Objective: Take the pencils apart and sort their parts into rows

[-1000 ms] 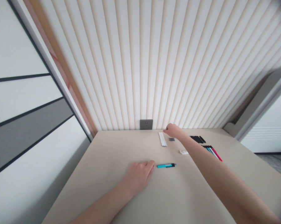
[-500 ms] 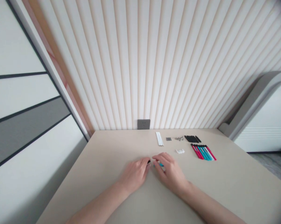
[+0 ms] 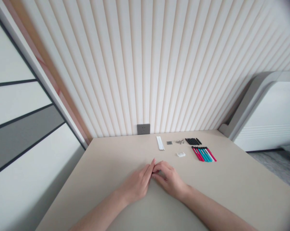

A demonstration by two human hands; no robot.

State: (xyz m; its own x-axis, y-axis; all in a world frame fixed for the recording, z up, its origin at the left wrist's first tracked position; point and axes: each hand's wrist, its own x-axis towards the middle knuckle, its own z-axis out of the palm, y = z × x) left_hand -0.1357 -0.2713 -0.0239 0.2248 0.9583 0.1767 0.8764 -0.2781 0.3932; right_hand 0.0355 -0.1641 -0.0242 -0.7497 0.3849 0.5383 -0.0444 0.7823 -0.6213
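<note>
My left hand (image 3: 138, 183) and my right hand (image 3: 169, 179) meet at their fingertips low over the table. The left fingers are pressed together and closed, with one fingertip pointing up and away from me. Thumb and forefinger of the right hand pinch together against the left fingers, leaving a gap behind them. Only a tiny dark sliver shows where the hands touch; the rest of what they hold is hidden. Nearest beyond the hands lies a small group of short white pieces (image 3: 180, 154). To the right, red, teal and white pen barrels with black ends (image 3: 204, 154) lie in a row.
Along the back of the beige table (image 3: 116, 157) lie thin white rods (image 3: 160, 143), small grey pieces (image 3: 169, 143), loose metallic bits (image 3: 180, 141) and short black tubes (image 3: 193, 141). A ribbed wall with a dark socket (image 3: 143, 129) stands behind.
My hands have come together, and the black and teal parts seen at the fingers before are now almost wholly covered. The view has turned slightly right, shifting the table things left.
</note>
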